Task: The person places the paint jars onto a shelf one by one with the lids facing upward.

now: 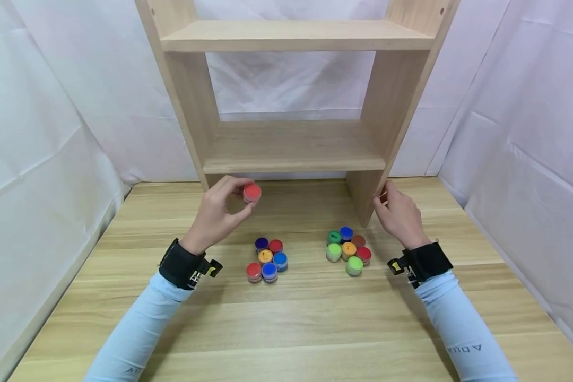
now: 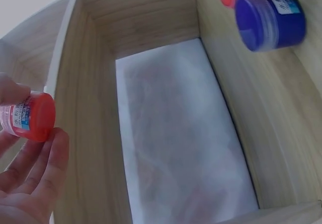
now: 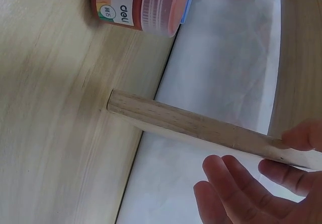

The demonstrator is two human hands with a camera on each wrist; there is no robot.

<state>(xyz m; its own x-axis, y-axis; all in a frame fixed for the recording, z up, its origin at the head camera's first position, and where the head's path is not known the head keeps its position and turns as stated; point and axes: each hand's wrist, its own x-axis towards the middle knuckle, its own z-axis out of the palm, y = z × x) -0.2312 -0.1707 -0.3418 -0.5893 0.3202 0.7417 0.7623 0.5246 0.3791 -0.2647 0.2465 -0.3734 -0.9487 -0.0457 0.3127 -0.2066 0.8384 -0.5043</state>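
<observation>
My left hand point(image 1: 213, 215) pinches a red-lidded paint jar point(image 1: 252, 192) between thumb and fingers, raised in front of the lower opening of a wooden shelf point(image 1: 293, 163). In the left wrist view, this paint jar point(image 2: 37, 116) is tilted on its side and shows a printed label. At the other side of the shelf, my right hand point(image 1: 402, 216) holds the front edge of the right side panel point(image 1: 366, 199). The right wrist view shows the thumb and index finger on either side of that panel edge point(image 3: 196, 126), the other fingers loosely bent.
Two clusters of small paint jars stand on the wooden table point(image 1: 296, 334). The left cluster includes a blue jar point(image 1: 269, 271) and an orange jar point(image 1: 265, 257); the right one has a green jar point(image 1: 354, 266) and a brown jar point(image 1: 358, 241). White cloth point(image 1: 52, 106) hangs around the table.
</observation>
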